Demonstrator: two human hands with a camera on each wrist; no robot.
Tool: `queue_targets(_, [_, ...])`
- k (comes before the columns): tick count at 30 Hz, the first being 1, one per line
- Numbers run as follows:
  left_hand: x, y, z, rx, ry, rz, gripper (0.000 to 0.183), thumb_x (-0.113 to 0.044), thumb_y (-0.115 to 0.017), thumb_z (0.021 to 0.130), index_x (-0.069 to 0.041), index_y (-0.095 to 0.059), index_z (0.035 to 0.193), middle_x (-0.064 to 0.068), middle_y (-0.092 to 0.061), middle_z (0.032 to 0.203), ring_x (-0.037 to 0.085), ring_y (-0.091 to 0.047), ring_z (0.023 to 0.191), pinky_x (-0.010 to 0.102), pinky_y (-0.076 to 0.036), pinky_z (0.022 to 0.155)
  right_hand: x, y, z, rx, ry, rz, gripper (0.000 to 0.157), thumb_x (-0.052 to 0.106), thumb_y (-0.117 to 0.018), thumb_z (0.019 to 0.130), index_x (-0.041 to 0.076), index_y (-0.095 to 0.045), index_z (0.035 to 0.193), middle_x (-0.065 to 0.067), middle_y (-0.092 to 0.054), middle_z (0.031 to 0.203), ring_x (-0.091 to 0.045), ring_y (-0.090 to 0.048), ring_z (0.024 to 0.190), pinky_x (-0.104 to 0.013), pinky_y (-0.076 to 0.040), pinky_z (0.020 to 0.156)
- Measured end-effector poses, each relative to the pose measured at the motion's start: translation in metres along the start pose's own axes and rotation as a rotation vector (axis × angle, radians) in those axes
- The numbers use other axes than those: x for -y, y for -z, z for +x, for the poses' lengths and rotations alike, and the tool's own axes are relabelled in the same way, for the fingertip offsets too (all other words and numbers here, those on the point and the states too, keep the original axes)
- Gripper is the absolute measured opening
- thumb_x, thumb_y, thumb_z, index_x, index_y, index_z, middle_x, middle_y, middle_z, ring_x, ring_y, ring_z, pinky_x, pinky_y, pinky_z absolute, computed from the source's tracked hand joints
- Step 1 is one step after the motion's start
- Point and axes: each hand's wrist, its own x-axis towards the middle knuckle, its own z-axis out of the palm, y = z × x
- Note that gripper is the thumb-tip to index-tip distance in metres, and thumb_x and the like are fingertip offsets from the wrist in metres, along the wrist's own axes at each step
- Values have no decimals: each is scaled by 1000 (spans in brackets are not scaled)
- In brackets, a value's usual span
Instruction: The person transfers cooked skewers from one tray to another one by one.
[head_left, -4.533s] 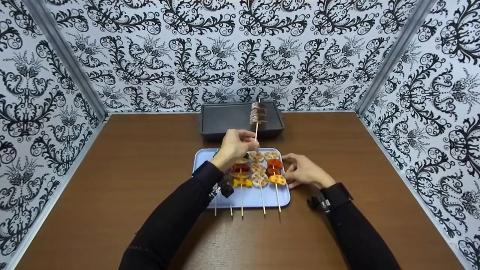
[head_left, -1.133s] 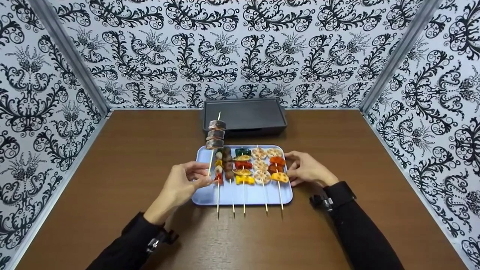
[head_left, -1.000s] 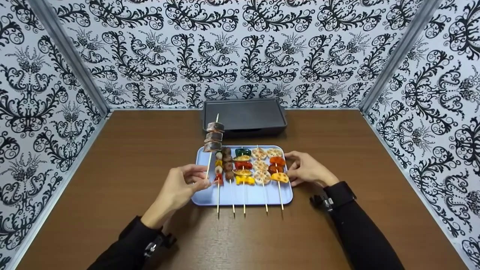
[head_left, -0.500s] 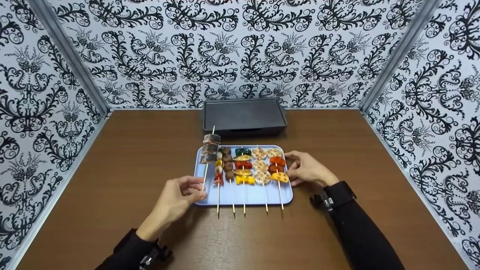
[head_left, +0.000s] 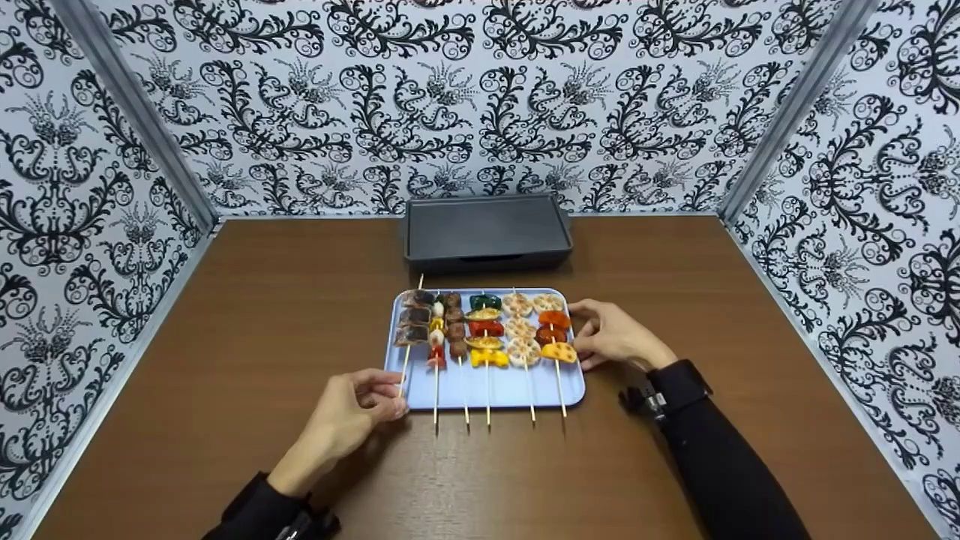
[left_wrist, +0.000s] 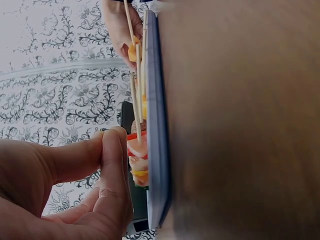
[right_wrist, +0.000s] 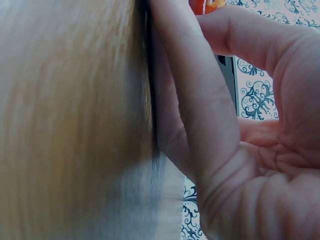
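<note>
My left hand [head_left: 349,409] pinches the lower stick of a skewer [head_left: 414,318] with three grey-skinned, pinkish chunks that look like fish. Its chunks lie at the left edge of the pale blue tray [head_left: 457,390], the tip reaching past the far rim. In the left wrist view, thumb and forefinger [left_wrist: 112,142] meet beside the tray's side wall [left_wrist: 157,120]. My right hand [head_left: 619,335] grips the tray's right edge; in the right wrist view its fingers [right_wrist: 200,85] are at the edge, close to the tabletop, and largely hide the tray.
On the tray lie several more skewers: mixed vegetables [head_left: 437,337], brown meatballs [head_left: 456,330], pepper pieces [head_left: 486,328], lotus-root slices [head_left: 521,330] and orange-red chunks [head_left: 555,337]. Behind it stands a dark grey griddle [head_left: 487,229]. Patterned walls [head_left: 465,112] enclose the brown table [head_left: 262,322].
My left hand has brought the fish skewer from above the tray's middle leftward, then lowered it onto the left edge. The right hand has stayed at the tray's right edge.
</note>
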Motion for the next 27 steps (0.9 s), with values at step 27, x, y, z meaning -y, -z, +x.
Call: queue_targets(27, [1, 4, -3, -1, 63, 142, 36, -7, -83, 80, -1, -71, 114, 11, -73, 94, 17, -69, 77, 22, -58, 66, 0, 1, 0, -10, -8, -7, 74, -1, -72, 84, 11, -39, 149, -19, -66, 93, -28, -70, 77, -45, -64, 69])
